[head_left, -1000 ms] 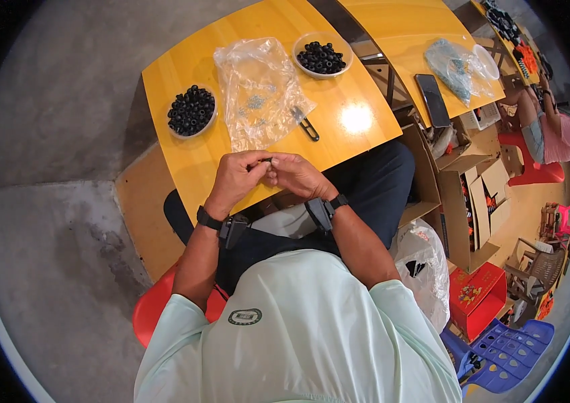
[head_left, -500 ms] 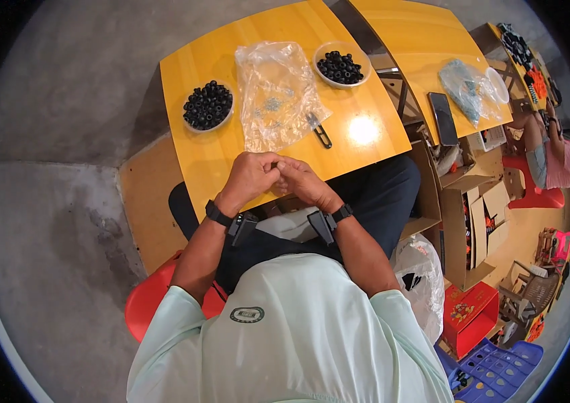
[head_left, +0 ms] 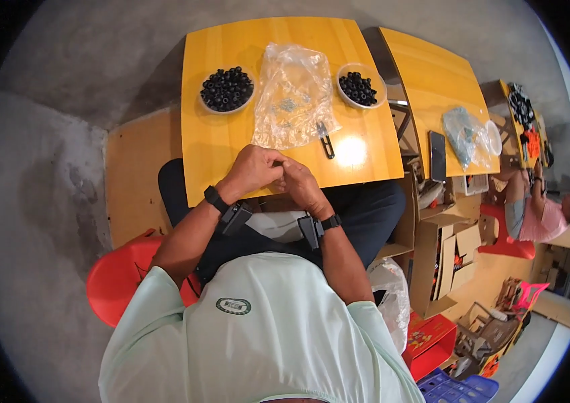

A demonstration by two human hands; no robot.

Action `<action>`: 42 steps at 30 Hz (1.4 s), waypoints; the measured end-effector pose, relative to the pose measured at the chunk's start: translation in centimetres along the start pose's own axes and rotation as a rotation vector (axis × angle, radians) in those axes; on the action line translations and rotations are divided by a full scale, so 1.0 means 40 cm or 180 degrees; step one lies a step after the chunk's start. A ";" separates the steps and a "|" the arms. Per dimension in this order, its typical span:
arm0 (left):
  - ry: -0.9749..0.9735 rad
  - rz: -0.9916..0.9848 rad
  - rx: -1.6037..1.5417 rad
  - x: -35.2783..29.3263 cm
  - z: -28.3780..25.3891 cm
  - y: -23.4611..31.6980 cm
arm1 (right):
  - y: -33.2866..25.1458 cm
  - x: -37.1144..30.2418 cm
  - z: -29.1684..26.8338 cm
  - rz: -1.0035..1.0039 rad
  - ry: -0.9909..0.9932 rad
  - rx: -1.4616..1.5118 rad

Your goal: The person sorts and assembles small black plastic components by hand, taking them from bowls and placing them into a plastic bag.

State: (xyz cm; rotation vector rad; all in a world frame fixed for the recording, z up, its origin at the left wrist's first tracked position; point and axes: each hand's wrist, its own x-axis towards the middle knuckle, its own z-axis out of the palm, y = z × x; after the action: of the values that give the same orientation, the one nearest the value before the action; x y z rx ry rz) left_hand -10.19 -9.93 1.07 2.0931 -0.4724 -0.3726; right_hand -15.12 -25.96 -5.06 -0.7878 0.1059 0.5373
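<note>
My left hand (head_left: 255, 169) and my right hand (head_left: 302, 183) meet at the near edge of the yellow table (head_left: 214, 154), fingers pinched together. Whatever they hold is hidden between the fingertips. Just beyond them lies a clear plastic bag (head_left: 291, 74) with small silvery pieces (head_left: 288, 105) on it. A black-handled tool (head_left: 326, 141) rests at the bag's right corner. To the left stands a clear round tub (head_left: 227, 91) full of small black ring-like parts; to the right is a similar, less full tub (head_left: 359, 87).
A second yellow table (head_left: 426, 74) on the right bears a phone (head_left: 437, 156) and a plastic bag of bluish pieces (head_left: 458, 131). Below are open cardboard boxes (head_left: 456, 258) and a red box (head_left: 430, 339). A person in pink (head_left: 541, 215) sits farther right. I sit on a red chair (head_left: 120, 275).
The whole view has turned and shifted, so the tables appear tilted differently. My hands stay pinched together at the same table edge; the things on the table have not moved.
</note>
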 end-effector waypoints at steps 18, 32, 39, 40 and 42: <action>0.1019 0.0504 -0.0034 -0.133 0.038 0.044 | 0.046 -0.078 0.056 -0.0674 0.0101 -0.0322; 0.1312 0.1691 0.0889 -0.205 -0.002 0.159 | 0.003 -0.182 0.130 -0.0837 -0.0472 0.0758; 0.1113 0.1983 0.0643 -0.229 0.005 0.170 | 0.017 -0.218 0.141 -0.0789 -0.0820 0.0893; 0.1100 0.1999 0.0589 -0.232 0.006 0.172 | 0.013 -0.224 0.148 -0.0738 -0.0769 0.0888; 0.1027 0.2015 0.0571 -0.229 0.002 0.173 | 0.015 -0.224 0.141 -0.0787 -0.0675 0.0822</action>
State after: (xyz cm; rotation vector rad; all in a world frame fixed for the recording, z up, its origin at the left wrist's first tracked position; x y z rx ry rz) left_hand -19.57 -9.15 7.63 1.9916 -0.9539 0.3812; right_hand -23.73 -25.41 1.09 -0.4796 -0.1157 0.3604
